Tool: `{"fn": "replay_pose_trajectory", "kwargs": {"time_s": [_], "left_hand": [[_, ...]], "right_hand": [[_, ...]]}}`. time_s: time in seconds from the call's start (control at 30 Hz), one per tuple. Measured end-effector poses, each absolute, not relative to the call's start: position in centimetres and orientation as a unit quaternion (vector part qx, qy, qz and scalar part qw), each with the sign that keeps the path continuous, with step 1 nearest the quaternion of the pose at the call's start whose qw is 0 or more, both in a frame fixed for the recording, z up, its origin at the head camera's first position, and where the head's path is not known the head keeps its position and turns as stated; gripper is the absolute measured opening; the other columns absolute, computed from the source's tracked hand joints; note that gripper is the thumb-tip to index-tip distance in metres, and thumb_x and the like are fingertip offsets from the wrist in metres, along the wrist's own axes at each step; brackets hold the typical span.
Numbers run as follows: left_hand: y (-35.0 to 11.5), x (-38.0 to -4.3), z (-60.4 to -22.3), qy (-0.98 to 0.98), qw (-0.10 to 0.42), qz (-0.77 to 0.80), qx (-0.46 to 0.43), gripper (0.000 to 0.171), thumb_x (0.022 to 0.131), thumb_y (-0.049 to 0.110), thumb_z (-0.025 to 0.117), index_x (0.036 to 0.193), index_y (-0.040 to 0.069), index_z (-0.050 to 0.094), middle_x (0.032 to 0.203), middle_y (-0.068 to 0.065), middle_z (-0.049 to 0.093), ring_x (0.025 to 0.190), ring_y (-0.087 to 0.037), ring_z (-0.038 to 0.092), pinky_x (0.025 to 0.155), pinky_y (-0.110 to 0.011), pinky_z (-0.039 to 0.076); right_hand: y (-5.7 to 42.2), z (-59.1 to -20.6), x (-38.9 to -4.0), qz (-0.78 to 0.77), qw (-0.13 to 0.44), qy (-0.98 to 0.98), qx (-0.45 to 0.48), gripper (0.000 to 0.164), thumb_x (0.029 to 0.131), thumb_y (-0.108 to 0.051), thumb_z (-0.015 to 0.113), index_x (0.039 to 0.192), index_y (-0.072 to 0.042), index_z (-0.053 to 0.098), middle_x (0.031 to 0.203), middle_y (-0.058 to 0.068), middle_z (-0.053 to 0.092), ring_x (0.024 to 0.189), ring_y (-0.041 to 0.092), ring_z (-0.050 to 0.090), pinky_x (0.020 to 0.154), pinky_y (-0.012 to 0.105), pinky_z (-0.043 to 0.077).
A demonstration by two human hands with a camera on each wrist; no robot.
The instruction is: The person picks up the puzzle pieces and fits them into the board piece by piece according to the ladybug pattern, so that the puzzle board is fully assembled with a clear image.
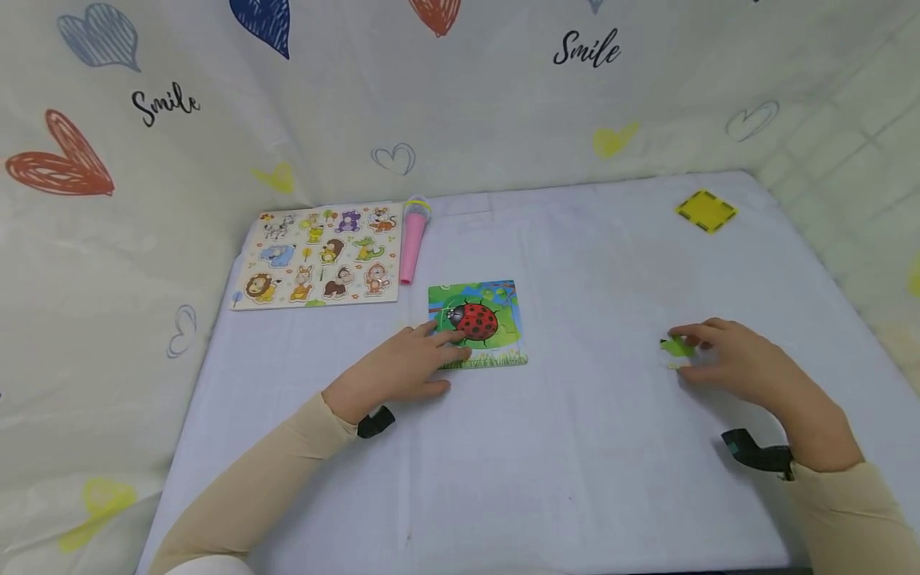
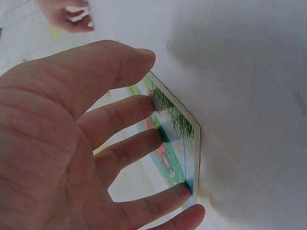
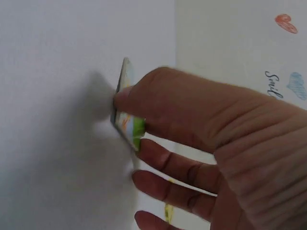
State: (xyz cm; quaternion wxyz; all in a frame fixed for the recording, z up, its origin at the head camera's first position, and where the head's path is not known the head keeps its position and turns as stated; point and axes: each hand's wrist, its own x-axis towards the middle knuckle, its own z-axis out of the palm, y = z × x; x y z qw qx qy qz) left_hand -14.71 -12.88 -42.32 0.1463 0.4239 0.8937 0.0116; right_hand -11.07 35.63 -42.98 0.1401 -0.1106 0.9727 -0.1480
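A square ladybug picture puzzle (image 1: 496, 351) lies flat near the middle of the table. Spread fingers of my left hand (image 1: 398, 363) rest on its left part, covering the lower left corner. In the left wrist view, the fingertips touch the grassy picture near the edge of the board (image 2: 184, 122). Far to the right, my right hand (image 1: 747, 363) pinches a small green and white puzzle piece (image 1: 677, 346) between thumb and fingers. The right wrist view shows this thin flat piece (image 3: 125, 122) tilted, its shadow on the white cloth beside it.
At the back left lies an animal puzzle board (image 1: 316, 255), with a pink toy microphone (image 1: 412, 247) along its right side. A yellow diamond-shaped tile (image 1: 707, 211) lies at the back right. A white cloth (image 1: 575, 447) covers the table, and a heart-printed curtain (image 1: 489, 104) hangs behind it.
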Motion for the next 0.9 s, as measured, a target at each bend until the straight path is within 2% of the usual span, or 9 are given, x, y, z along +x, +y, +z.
{"fn": "replay_pose_trajectory", "kwargs": {"time_s": [0.2,0.3,0.4,0.57,0.9], "left_hand": [[-12.9,-14.6,-42.3,0.893,0.14,0.014,0.427,0.054,0.1,0.037,0.067,0.151,0.024,0.055,0.16,-0.006,0.047,0.141,-0.05,0.046,0.1,-0.059,0.051],[-12.9,-14.6,-42.3,0.894,0.139,0.014,0.425,0.054,0.1,0.037,0.067,0.151,0.024,0.055,0.16,-0.007,0.047,0.141,-0.05,0.046,0.101,-0.059,0.051],[-12.9,-14.6,-42.4,0.896,0.142,0.014,0.421,0.054,0.1,0.037,0.067,0.151,0.024,0.054,0.161,-0.006,0.046,0.141,-0.05,0.046,0.102,-0.059,0.05],[-12.8,-14.6,-42.4,0.898,0.145,0.017,0.414,0.054,0.1,0.037,0.067,0.151,0.025,0.054,0.161,-0.006,0.046,0.142,-0.05,0.044,0.104,-0.06,0.049],[-12.7,-14.5,-42.9,0.901,0.133,0.041,0.41,0.055,0.097,0.034,0.071,0.148,0.022,0.054,0.158,-0.006,0.048,0.141,-0.051,0.045,0.105,-0.061,0.048]], "right_hand": [[32.6,-43.3,-11.1,-0.157,0.066,0.97,-0.175,0.052,0.083,-0.025,0.084,0.131,-0.013,0.068,0.113,0.003,0.068,0.102,0.023,0.063,0.081,0.044,0.053],[31.2,-43.2,-11.5,-0.156,0.033,0.967,-0.199,0.046,0.081,-0.024,0.086,0.124,-0.016,0.071,0.113,0.0,0.068,0.098,0.02,0.064,0.074,0.038,0.054],[29.7,-42.8,-12.1,-0.158,0.022,0.962,-0.22,0.041,0.082,-0.025,0.086,0.12,-0.018,0.073,0.114,-0.002,0.068,0.098,0.018,0.064,0.07,0.033,0.054],[26.7,-42.3,-13.2,-0.151,0.008,0.955,-0.254,0.033,0.083,-0.027,0.083,0.114,-0.02,0.075,0.115,-0.002,0.069,0.098,0.017,0.063,0.07,0.035,0.054],[20.7,-44.0,-15.1,-0.157,-0.085,0.916,-0.358,0.033,0.079,-0.031,0.085,0.109,-0.02,0.075,0.11,-0.003,0.069,0.1,0.017,0.064,0.058,0.03,0.054]]}}
